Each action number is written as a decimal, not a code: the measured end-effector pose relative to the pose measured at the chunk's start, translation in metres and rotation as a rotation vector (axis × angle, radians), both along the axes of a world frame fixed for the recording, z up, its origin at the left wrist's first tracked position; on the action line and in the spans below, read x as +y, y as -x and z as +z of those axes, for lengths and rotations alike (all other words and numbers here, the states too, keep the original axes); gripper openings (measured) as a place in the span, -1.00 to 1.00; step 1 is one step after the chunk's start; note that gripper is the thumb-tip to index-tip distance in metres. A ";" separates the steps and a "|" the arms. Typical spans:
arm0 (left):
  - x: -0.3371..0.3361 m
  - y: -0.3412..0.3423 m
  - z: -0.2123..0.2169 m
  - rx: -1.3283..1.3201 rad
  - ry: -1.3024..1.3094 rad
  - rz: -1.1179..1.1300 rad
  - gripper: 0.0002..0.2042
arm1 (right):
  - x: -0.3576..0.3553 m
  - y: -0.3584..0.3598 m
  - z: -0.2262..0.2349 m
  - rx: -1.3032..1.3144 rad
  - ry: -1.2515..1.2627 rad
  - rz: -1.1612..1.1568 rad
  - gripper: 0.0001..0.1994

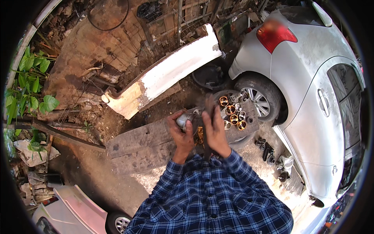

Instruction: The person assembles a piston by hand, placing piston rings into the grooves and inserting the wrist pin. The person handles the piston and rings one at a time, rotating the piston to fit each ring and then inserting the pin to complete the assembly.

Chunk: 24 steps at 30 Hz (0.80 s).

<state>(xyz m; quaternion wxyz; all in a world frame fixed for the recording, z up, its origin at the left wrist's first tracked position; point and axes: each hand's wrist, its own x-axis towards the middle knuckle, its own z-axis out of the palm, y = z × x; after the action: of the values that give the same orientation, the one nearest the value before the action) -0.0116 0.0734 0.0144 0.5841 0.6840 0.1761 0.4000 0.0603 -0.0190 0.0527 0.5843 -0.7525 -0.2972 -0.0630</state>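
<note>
Left hand (181,133) wrapped around a small grey metal cylinder part (184,119), fingers curled tight on it, thumb side up. Right hand (215,130) just beside it, back toward camera, fingers pressed together and extended upward, blurred; cannot tell whether pinching anything. Part held above a worn wooden plank (144,146), near its right end. Cluster of brass-coloured and silver rings and sleeves (233,113) lying on the board just right of the hands. Silver car (311,89) at right, rear wheel (260,99) behind the cluster. Detached white bumper (167,74) beyond the plank. Dark small parts (269,150) on ground by the car. No packages or labels legible.
</note>
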 end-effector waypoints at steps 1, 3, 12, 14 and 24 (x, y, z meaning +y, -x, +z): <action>0.001 -0.001 -0.001 0.020 -0.037 -0.017 -0.66 | 0.000 0.000 -0.002 0.161 0.088 -0.074 -0.48; 0.000 -0.002 -0.003 0.022 -0.075 0.010 -0.67 | -0.001 0.001 -0.005 0.245 0.021 -0.038 -0.47; 0.004 0.001 -0.011 -0.008 0.027 -0.047 -0.72 | -0.001 0.012 -0.016 0.162 0.007 -0.012 -0.46; 0.006 0.001 -0.011 -0.041 0.138 -0.016 -0.74 | -0.002 0.013 -0.015 -0.005 -0.016 0.102 -0.43; 0.010 0.001 -0.001 -0.125 0.215 0.007 -0.73 | -0.008 0.020 0.005 0.334 0.149 0.247 -0.50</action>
<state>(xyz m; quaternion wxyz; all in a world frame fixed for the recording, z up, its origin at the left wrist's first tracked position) -0.0123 0.0831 0.0136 0.6625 0.5905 0.1837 0.4226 0.0405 -0.0265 0.0579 0.5713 -0.7516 -0.2901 0.1567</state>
